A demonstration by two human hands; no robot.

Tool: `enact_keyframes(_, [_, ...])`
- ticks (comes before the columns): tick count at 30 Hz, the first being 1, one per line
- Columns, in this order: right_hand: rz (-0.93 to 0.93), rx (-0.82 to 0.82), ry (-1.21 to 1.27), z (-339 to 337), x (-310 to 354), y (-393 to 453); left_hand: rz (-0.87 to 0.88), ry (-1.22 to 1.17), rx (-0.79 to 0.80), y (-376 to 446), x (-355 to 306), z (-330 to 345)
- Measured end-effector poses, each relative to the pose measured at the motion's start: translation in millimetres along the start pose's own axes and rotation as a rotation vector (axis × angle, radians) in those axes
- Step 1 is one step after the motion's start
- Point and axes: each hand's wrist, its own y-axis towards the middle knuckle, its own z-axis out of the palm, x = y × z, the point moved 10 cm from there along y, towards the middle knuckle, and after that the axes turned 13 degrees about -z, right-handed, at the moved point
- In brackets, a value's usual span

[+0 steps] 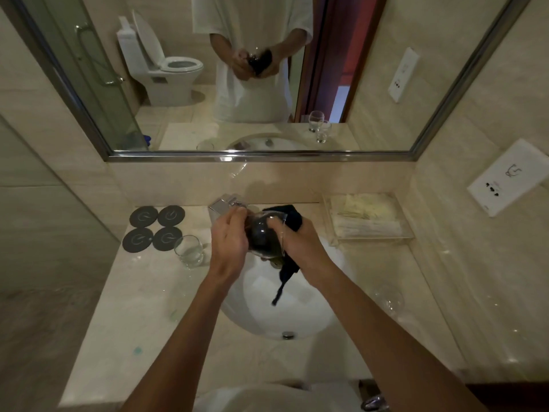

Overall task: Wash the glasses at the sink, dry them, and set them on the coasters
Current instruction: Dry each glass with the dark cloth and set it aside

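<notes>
Both hands are up over the sink [315, 319]: the left hand [230, 242] has its fingers wrapped round a glass [263, 236], while the right hand [300, 242] grips a dark cloth [292, 217] pushed inside it. Another glass [189, 251] stands on the tabletop [142, 316], just beside four empty coasters [156, 228].

You're standing in a bathroom, hotel-like: white sink [276, 316] set in a beige marble counter [124, 322], wall mirror [237, 69] reflecting a toilet [169, 69] and glass shower door [86, 66]
</notes>
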Motion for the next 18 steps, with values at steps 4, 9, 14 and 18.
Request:
enact_keyframes(4, [0.356, 0.210, 0.367, 28.0, -24.3, -22.4, 0.297, 0.038, -0.026, -11.1, -19.6, -5.1])
enact_keyframes(9, [0.328, 0.352, 0.366, 30.0, -26.9, -26.3, 0.388, 0.043, -0.026, -12.2, -27.1, -5.1])
enact_keyframes(14, [-0.007, 0.344, 0.042, 16.2, -3.5, -9.8, 0.320, -0.029, -0.016, -5.0, -18.9, -6.4])
enact_keyframes(18, [-0.278, 0.117, -0.243, 1.7, 15.5, 5.8, 0.251, -0.028, -0.021, -0.4, -14.3, -3.4])
